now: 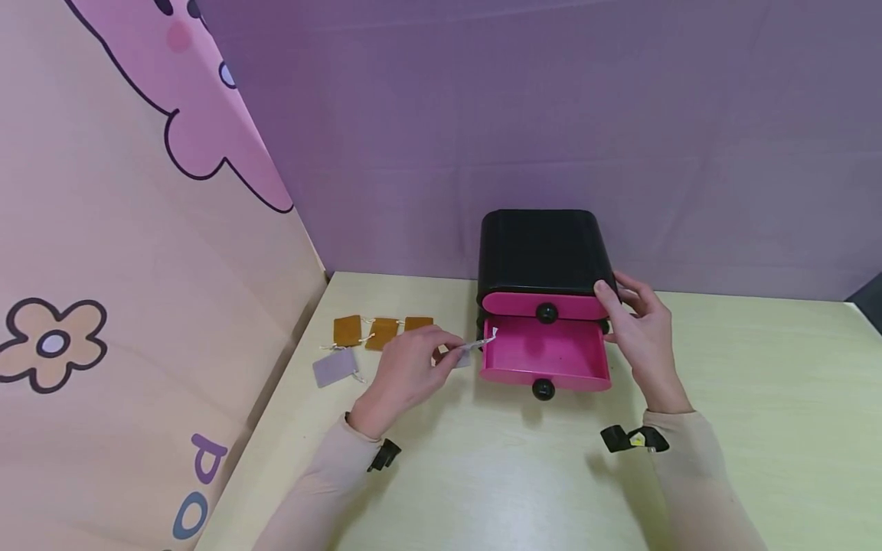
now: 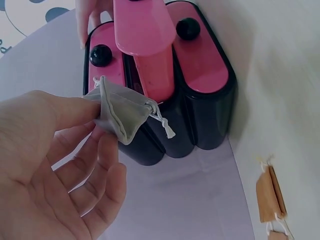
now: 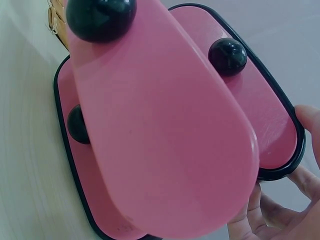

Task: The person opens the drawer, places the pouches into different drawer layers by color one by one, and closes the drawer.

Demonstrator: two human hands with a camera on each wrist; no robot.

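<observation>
A black drawer cabinet (image 1: 540, 245) with pink drawer fronts and round black knobs stands on the table. Its middle drawer (image 1: 551, 348) is pulled out, and the visible inside is bare pink. My left hand (image 1: 413, 363) pinches a small grey drawstring pouch (image 2: 125, 107) between thumb and fingers, at the left rim of that drawer. White cord ends dangle from the pouch in the left wrist view. On the cabinet's right side, my right hand (image 1: 642, 337) holds the upper section by its edge, thumb at the front corner. The top drawer (image 3: 270, 120) is closed.
Left of the cabinet lie several pouches: brown ones (image 1: 347, 330) in a row and a grey-lilac one (image 1: 334, 368) in front. Another greyish piece (image 1: 464, 360) shows partly behind the left hand. A purple cloth wall (image 1: 551, 115) rises behind the table.
</observation>
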